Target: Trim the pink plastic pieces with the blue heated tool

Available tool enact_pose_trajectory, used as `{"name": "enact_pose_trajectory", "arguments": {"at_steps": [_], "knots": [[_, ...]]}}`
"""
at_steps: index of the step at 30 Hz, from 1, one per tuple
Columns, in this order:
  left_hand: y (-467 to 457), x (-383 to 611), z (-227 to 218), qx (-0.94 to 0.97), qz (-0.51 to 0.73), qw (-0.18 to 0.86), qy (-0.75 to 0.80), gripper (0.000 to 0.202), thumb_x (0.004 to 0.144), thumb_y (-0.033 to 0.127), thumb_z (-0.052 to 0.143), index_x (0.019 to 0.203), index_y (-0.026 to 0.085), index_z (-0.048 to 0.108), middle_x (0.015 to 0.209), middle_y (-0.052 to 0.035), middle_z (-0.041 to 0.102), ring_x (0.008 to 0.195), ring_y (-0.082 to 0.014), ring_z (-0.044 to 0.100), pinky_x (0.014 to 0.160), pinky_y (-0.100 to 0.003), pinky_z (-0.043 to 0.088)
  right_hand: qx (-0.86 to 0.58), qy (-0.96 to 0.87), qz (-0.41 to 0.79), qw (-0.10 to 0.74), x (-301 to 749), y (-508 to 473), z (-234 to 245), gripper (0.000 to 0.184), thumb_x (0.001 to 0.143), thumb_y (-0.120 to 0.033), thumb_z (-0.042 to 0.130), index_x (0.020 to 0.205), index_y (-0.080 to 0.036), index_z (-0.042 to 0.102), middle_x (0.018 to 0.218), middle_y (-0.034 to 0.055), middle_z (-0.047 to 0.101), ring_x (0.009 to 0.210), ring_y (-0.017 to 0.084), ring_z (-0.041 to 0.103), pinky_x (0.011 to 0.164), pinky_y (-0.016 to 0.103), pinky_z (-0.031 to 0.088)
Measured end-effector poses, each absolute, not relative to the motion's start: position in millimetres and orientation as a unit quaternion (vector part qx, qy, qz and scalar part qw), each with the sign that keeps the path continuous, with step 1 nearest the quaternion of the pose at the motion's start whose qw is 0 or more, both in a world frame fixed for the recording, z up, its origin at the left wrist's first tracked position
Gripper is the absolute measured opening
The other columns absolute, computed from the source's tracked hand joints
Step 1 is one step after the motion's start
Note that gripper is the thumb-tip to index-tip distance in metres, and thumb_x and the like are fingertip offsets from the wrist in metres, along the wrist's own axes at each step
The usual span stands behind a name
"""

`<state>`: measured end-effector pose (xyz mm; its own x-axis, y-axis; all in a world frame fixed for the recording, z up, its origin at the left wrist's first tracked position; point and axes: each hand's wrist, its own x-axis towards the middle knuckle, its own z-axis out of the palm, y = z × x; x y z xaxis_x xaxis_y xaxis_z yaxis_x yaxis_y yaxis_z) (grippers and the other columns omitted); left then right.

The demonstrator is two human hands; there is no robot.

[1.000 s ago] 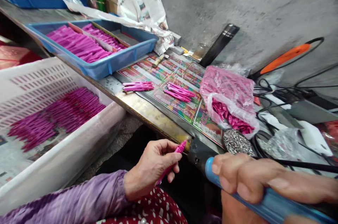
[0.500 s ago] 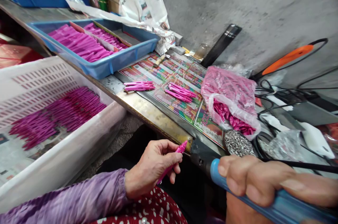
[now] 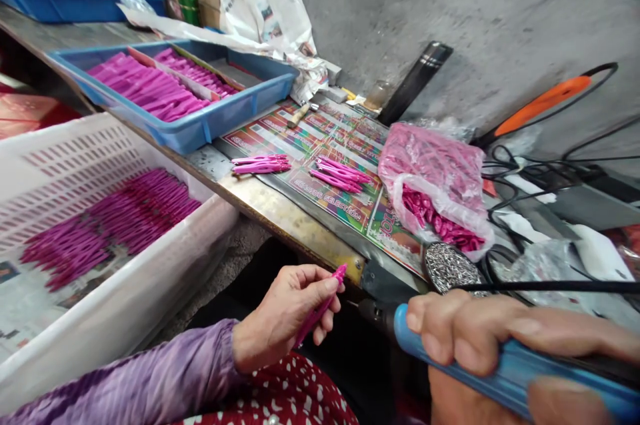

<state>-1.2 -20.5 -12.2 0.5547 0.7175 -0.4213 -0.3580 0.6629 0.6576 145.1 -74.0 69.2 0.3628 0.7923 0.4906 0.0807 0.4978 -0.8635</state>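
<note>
My left hand (image 3: 285,311) holds a slim pink plastic piece (image 3: 320,308) between thumb and fingers, tilted up, just below the bench edge. My right hand (image 3: 470,335) grips a blue-handled soldering iron (image 3: 505,361) around its handle. The iron's dark barrel (image 3: 377,317) points left at the pink piece, and its thin tip stops a short way from it, not touching. Two small groups of similar pink pieces (image 3: 261,165) lie on a printed sheet (image 3: 320,178) on the bench, beyond my hands.
A blue tray (image 3: 200,125) of pink pieces stands on the bench, and a white plastic crate (image 3: 125,238) with more sits at left. A plastic bag of pink pieces (image 3: 430,178), a metal-wool pad (image 3: 449,268) and black cables lie at right, against a concrete wall (image 3: 500,11).
The soldering iron has dropped slightly lower, with my right hand shifting a little. My left hand keeps the same hold on the pink piece.
</note>
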Motion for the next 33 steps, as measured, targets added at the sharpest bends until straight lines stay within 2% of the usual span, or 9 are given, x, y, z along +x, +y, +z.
{"name": "enact_pose_trajectory", "arguments": {"at_steps": [3, 5, 7, 10, 13, 16, 23, 28, 33], "knots": [[-19.2, -4.1, -11.0, 0.245, 0.313, 0.858, 0.324, 0.057, 0.065, 0.059, 0.09, 0.086, 0.011, 0.069, 0.062, 0.0022, 0.06, 0.043, -0.0039, 0.047, 0.038, -0.014, 0.035, -0.44, -0.485, 0.273, 0.704, 141.8, -69.9, 71.7, 0.015, 0.086, -0.028, 0.075, 0.088, -0.025, 0.06, 0.059, -0.0053, 0.058, 0.049, 0.015, 0.054, 0.054, 0.035, 0.051], [-19.0, -5.5, -10.3, 0.243, 0.311, 0.864, 0.313, 0.055, 0.067, 0.059, 0.09, 0.086, 0.01, 0.07, 0.062, 0.0025, 0.058, 0.042, -0.0026, 0.044, 0.037, -0.014, 0.029, -0.498, -0.464, 0.274, 0.68, 142.4, -68.3, 66.8, 0.016, 0.084, -0.027, 0.076, 0.086, -0.025, 0.06, 0.061, -0.0054, 0.06, 0.052, 0.015, 0.058, 0.058, 0.035, 0.053], [-19.4, -6.8, -10.3, 0.245, 0.31, 0.867, 0.304, 0.053, 0.071, 0.057, 0.088, 0.088, 0.01, 0.071, 0.062, 0.0024, 0.058, 0.041, -0.0019, 0.041, 0.037, -0.014, 0.025, -0.559, -0.478, 0.277, 0.618, 142.5, -67.4, 55.7, 0.023, 0.079, -0.034, 0.08, 0.075, -0.023, 0.06, 0.06, -0.0033, 0.062, 0.052, 0.016, 0.061, 0.059, 0.034, 0.055], [-20.2, -8.9, -11.4, 0.243, 0.309, 0.874, 0.285, 0.05, 0.075, 0.056, 0.087, 0.086, 0.01, 0.071, 0.062, 0.0022, 0.058, 0.041, -0.0015, 0.04, 0.038, -0.015, 0.023, -0.613, -0.429, 0.249, 0.615, 138.6, -67.4, 32.5, 0.02, 0.079, -0.031, 0.08, 0.087, -0.022, 0.064, 0.074, -0.0019, 0.068, 0.057, 0.014, 0.062, 0.057, 0.029, 0.054], [-20.3, -11.0, -12.5, 0.237, 0.304, 0.883, 0.268, 0.048, 0.075, 0.055, 0.087, 0.081, 0.011, 0.068, 0.063, 0.0017, 0.059, 0.041, -0.0014, 0.039, 0.038, -0.015, 0.024, -0.643, -0.425, 0.245, 0.588, 133.2, -68.7, 11.6, 0.024, 0.07, -0.027, 0.086, 0.084, -0.02, 0.068, 0.071, -0.0024, 0.067, 0.056, 0.011, 0.06, 0.054, 0.023, 0.052], [-20.5, -12.1, -12.7, 0.234, 0.295, 0.887, 0.268, 0.048, 0.076, 0.055, 0.086, 0.079, 0.011, 0.066, 0.064, 0.0012, 0.059, 0.041, -0.0015, 0.038, 0.037, -0.015, 0.025, -0.648, -0.431, 0.262, 0.57, 130.7, -68.9, 0.8, 0.023, 0.067, -0.027, 0.086, 0.082, -0.019, 0.07, 0.076, 0.0009, 0.071, 0.06, 0.013, 0.063, 0.054, 0.023, 0.053], [-22.4, -12.5, -9.8, 0.237, 0.286, 0.889, 0.266, 0.052, 0.073, 0.057, 0.088, 0.074, 0.012, 0.062, 0.064, 0.0006, 0.06, 0.041, -0.0015, 0.037, 0.037, -0.015, 0.025, -0.642, -0.417, 0.319, 0.558, 126.2, -67.5, 0.3, 0.017, 0.073, -0.031, 0.083, 0.078, -0.019, 0.071, 0.081, 0.0041, 0.075, 0.07, 0.018, 0.071, 0.067, 0.028, 0.062], [-22.7, -13.3, -9.4, 0.248, 0.283, 0.885, 0.273, 0.054, 0.07, 0.059, 0.089, 0.074, 0.012, 0.061, 0.064, 0.0007, 0.06, 0.041, -0.0015, 0.037, 0.037, -0.015, 0.023, -0.639, -0.407, 0.336, 0.56, 125.4, -66.8, 0.4, 0.019, 0.074, -0.034, 0.083, 0.077, -0.02, 0.071, 0.077, 0.0032, 0.074, 0.064, 0.017, 0.069, 0.061, 0.026, 0.06], [-24.0, -12.7, -10.8, 0.274, 0.277, 0.873, 0.294, 0.057, 0.071, 0.064, 0.086, 0.071, 0.012, 0.061, 0.061, 0.0018, 0.056, 0.041, -0.0013, 0.034, 0.039, -0.017, 0.021, -0.631, -0.405, 0.327, 0.575, 126.6, -66.8, -4.0, 0.017, 0.07, -0.027, 0.083, 0.078, -0.02, 0.07, 0.072, 0.001, 0.072, 0.056, 0.015, 0.066, 0.058, 0.025, 0.059]]}}
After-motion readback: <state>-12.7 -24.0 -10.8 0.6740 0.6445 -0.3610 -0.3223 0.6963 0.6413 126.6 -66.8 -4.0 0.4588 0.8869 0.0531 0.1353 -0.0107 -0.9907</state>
